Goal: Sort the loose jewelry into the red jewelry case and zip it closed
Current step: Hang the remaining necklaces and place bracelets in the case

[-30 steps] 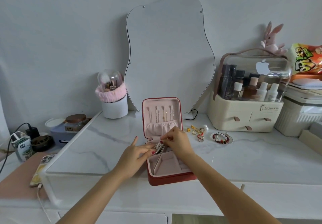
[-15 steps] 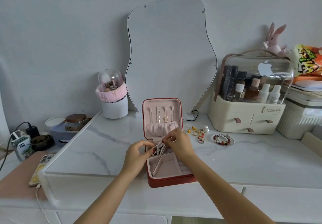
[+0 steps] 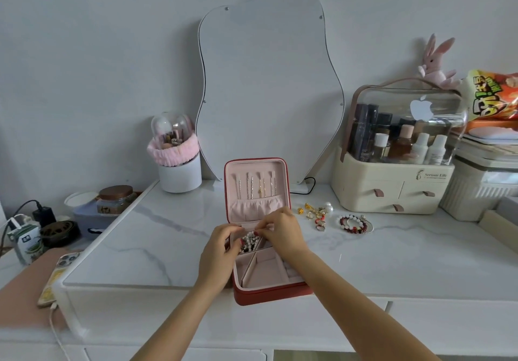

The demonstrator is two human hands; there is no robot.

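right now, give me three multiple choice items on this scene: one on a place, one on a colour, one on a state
1. Where does the loose jewelry lie?
A. right of the case
B. left of the case
C. on the phone

2. What colour is the case lining?
A. black
B. pink
C. green

3. How is the case?
A. zipped shut
B. open, lid upright
C. upside down

Key:
1 A: the loose jewelry and a bead bracelet sit on the table to the right of the case.
2 B: the lining is pale pink inside a red shell.
3 B: the lid stands up while the left hand and right hand settle a pearl strand into a back compartment.
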